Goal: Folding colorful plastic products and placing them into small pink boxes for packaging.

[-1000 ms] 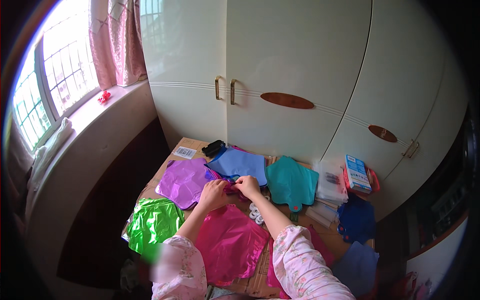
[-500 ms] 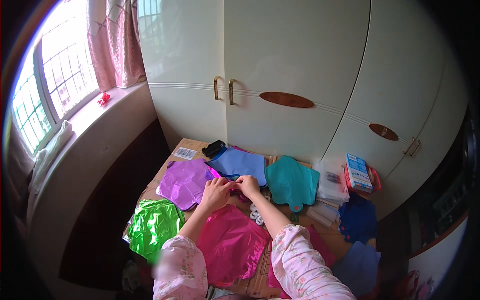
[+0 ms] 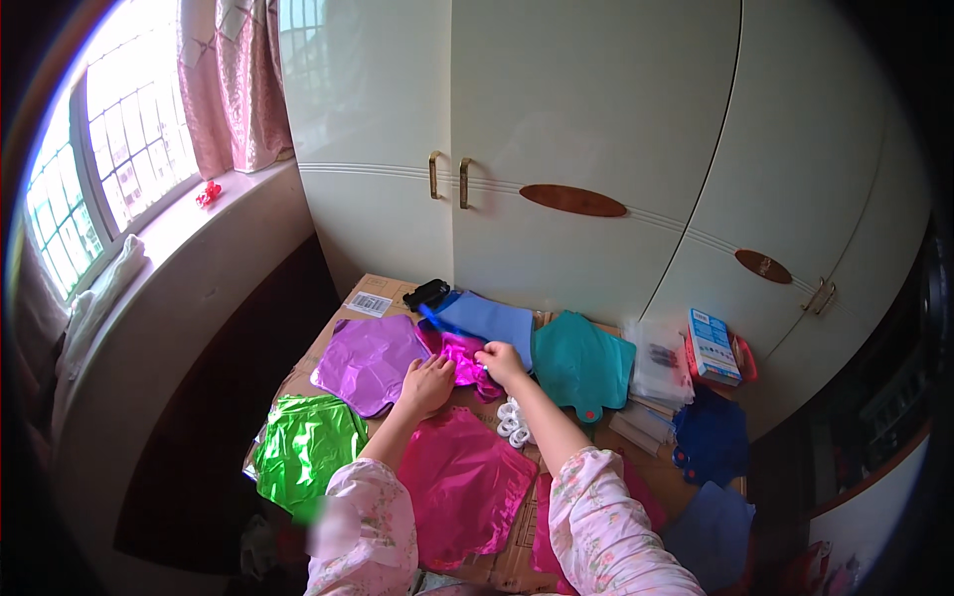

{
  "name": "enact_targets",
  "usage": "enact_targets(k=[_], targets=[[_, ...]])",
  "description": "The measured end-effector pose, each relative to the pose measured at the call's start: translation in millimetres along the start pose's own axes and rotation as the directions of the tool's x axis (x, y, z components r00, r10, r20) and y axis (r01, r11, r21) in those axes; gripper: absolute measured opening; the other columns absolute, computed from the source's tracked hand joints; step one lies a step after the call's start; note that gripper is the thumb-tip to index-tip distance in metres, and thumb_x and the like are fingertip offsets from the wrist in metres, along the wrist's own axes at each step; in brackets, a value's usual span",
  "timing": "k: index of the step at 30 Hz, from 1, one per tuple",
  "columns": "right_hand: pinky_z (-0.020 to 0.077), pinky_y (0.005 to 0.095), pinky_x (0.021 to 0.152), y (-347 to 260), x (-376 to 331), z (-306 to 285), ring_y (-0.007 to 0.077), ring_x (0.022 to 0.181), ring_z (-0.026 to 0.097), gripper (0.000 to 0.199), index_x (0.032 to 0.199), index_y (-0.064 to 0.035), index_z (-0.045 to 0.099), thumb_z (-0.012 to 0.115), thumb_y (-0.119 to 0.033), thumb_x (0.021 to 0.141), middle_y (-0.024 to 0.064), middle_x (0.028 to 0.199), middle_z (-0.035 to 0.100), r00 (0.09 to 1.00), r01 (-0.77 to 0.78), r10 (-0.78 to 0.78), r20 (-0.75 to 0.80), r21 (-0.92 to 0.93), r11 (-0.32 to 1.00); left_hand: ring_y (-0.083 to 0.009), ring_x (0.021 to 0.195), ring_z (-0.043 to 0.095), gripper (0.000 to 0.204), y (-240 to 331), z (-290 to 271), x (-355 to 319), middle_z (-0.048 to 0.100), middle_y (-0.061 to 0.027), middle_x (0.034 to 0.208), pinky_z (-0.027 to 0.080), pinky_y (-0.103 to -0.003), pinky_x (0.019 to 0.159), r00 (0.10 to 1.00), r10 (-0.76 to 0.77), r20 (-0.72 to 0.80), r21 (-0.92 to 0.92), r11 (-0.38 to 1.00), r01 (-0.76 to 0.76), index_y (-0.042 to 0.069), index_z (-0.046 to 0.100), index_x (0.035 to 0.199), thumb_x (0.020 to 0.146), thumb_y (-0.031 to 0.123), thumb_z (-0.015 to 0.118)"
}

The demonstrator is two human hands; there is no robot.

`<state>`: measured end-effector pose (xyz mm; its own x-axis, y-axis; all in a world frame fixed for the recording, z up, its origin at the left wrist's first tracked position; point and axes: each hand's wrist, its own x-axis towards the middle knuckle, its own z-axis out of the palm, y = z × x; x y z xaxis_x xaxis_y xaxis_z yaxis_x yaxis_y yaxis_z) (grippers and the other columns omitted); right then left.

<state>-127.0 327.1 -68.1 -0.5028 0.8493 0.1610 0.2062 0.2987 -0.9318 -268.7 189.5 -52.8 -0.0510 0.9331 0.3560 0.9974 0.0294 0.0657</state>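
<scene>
The crumpled, shiny magenta foil sheet (image 3: 462, 356) lies between my hands. My right hand (image 3: 505, 365) pinches its right side; whether my left hand (image 3: 428, 386) grips, I can't tell.

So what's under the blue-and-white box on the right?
A red container shows past the right edge of the blue-and-white box; whatever lies directly beneath the box is covered.
</scene>
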Motion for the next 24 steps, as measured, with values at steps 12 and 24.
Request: enact_targets(k=[12, 24], targets=[[0.0426, 0.0275, 0.060, -31, 54, -153, 0.0102, 0.066, 0.053, 0.010, 0.081, -0.0049, 0.062, 0.063, -0.014, 0.084, 0.0007, 0.074, 0.061, 0.820, 0.139, 0.081, -0.567, 0.334, 0.932, -0.0216, 0.118, 0.052, 0.032, -1, -9, 9, 0.059, -0.0055, 0.118, 0.042, -0.046, 0.092, 0.965, -0.067, 0.254, -0.125, 0.987, 0.102, 0.019, 0.060, 0.116, 0.089, 0.024, 0.043], [0.0492, 0.0383, 0.065, -165, 16, -128, 0.0328, 0.075, 0.065, 0.019, 0.101, -0.0045, 0.060, 0.057, -0.021, 0.092, 0.0163, 0.081, 0.065, 0.512, 0.493, -0.612, -0.602, -0.377, 0.784, -0.0247, 0.130, 0.042, 0.040, -11, -32, -6, 0.051, -0.0077, 0.132, 0.032, -0.056, 0.103, 0.955, -0.132, 0.266, -0.145, 0.974, 0.175, 0.018, 0.057, 0.122, 0.090, 0.040, 0.047]])
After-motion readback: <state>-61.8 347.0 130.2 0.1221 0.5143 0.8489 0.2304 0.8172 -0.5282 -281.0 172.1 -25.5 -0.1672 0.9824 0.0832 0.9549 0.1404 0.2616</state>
